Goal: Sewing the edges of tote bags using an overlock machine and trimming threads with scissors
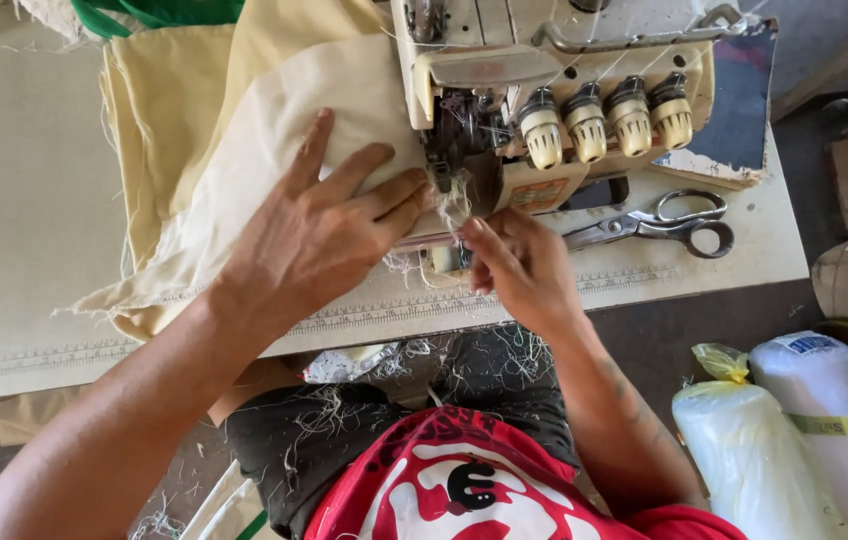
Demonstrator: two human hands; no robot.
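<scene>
Cream fabric [214, 130] lies on the table, running under the presser foot of a beige sewing machine [544, 90]. My left hand [319, 230] rests flat on the cloth with fingers spread, fingertips close to the needle area. My right hand [519, 265] is just in front of the machine, its fingers pinched on loose threads and the cloth's edge [456, 205] at the foot. Frayed thread hangs below the foot.
Metal scissors [659, 225] lie on the table right of my right hand. Four cream tension knobs [609, 120] line the machine's front. A ruler strip [364, 315] runs along the table's front edge. Wrapped white rolls [794, 440] stand on the floor at right. Thread scraps cover my lap.
</scene>
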